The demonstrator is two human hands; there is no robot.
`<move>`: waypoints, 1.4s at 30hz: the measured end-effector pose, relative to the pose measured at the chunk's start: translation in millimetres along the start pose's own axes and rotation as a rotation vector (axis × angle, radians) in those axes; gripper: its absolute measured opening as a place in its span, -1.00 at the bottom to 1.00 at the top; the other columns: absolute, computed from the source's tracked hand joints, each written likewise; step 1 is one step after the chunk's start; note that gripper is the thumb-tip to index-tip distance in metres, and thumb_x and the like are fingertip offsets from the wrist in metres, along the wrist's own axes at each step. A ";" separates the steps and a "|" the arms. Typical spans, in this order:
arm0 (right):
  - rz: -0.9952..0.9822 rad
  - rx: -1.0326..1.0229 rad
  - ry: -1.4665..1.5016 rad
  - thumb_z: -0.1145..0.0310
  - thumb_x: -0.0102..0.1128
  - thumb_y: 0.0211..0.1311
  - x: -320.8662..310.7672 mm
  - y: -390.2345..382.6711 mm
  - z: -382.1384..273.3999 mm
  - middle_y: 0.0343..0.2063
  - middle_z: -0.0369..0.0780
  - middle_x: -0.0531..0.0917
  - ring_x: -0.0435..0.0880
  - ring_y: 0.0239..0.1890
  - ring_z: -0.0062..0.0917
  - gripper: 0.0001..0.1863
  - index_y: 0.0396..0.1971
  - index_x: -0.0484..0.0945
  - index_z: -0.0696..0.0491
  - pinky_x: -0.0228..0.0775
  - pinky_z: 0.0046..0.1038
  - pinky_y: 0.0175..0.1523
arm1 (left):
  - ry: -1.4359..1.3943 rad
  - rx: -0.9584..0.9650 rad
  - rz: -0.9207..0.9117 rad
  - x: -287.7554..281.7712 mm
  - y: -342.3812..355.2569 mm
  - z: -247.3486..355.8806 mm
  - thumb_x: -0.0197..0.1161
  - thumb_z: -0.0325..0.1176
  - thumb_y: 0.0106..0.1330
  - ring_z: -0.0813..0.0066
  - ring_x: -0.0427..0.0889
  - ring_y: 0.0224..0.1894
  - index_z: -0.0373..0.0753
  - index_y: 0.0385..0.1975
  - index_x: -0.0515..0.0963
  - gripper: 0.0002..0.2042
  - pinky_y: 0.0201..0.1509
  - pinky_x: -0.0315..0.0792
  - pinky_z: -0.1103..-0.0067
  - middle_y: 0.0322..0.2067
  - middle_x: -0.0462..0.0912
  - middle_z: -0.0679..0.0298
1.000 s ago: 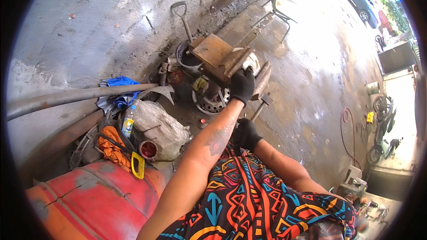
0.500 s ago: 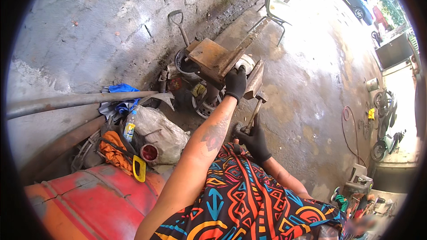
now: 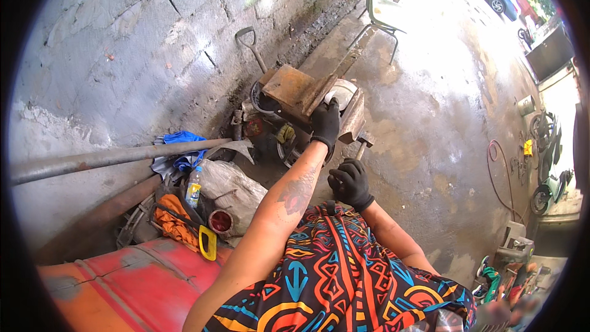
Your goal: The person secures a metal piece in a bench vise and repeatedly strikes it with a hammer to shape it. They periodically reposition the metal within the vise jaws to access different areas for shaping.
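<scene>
My left hand [image 3: 326, 124], in a black glove, reaches forward and is closed on a pale round metal disc [image 3: 342, 93]. The disc stands partly between two rusty steel edges of a makeshift anvil, made up of a flat block [image 3: 286, 85] and a beam piece [image 3: 353, 118]. Closer to my body, my right hand [image 3: 349, 184], also black-gloved, is curled in a fist around a hammer handle. The hammer head [image 3: 366, 140] shows just beyond the fist, beside the near end of the beam piece. Glove and fingers hide the disc's lower part.
Against the block wall leans a shovel handle [image 3: 251, 46]. At left lie a long pipe [image 3: 110, 161], a pale sack [image 3: 230, 187], a plastic bottle [image 3: 193, 187] and a red drum [image 3: 153, 276]. A chair [image 3: 381, 15] stands ahead; a hose [image 3: 501, 172] lies at right.
My right fist has turned and lifted slightly, so the hammer handle now shows less. The left hand keeps its hold on the disc. The whole view has shifted a little.
</scene>
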State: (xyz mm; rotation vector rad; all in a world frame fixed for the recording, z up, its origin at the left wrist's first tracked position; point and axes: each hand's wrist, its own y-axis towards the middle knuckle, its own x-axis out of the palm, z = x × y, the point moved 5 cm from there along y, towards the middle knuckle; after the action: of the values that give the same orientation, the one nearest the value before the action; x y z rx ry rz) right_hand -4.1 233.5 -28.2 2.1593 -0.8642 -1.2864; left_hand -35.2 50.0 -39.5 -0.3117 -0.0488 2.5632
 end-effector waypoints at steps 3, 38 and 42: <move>-0.046 -0.071 -0.002 0.41 0.40 -0.16 7.5 -0.2 8.8 -0.66 -0.24 0.49 0.51 -0.54 -0.32 -0.81 -0.63 0.50 -0.04 0.29 -0.29 -0.40 | -0.002 -0.030 -0.038 3.0 4.6 -10.8 0.08 -0.13 0.44 0.03 0.69 -0.30 -0.45 -0.26 0.62 -0.59 -0.19 0.46 0.32 -0.38 0.68 -0.11; -0.371 0.013 0.234 0.34 0.36 -0.12 -10.3 32.8 16.0 -0.78 -0.22 0.46 0.46 -0.69 -0.28 -0.75 -0.80 0.45 -0.03 0.23 -0.28 -0.46 | -0.278 -0.099 0.019 8.7 10.0 -47.3 0.14 -0.12 0.42 0.56 0.38 -0.53 -0.33 -0.42 0.61 -0.64 -0.37 0.29 0.50 -0.62 0.47 0.35; -0.330 0.005 0.271 0.38 0.38 -0.14 -11.9 32.0 14.6 -0.79 -0.22 0.43 0.42 -0.70 -0.28 -0.77 -0.75 0.46 -0.03 0.18 -0.28 -0.49 | -0.317 -0.038 0.098 10.8 9.6 -45.9 0.16 -0.13 0.41 0.56 0.34 -0.57 -0.35 -0.54 0.55 -0.61 -0.43 0.24 0.47 -0.67 0.44 0.38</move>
State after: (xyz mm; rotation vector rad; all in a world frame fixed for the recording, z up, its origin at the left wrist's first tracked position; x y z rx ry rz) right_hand -30.1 219.0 -6.1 2.4809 -0.4154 -1.0963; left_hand -38.4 46.2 -87.4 0.0833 -0.2038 2.6878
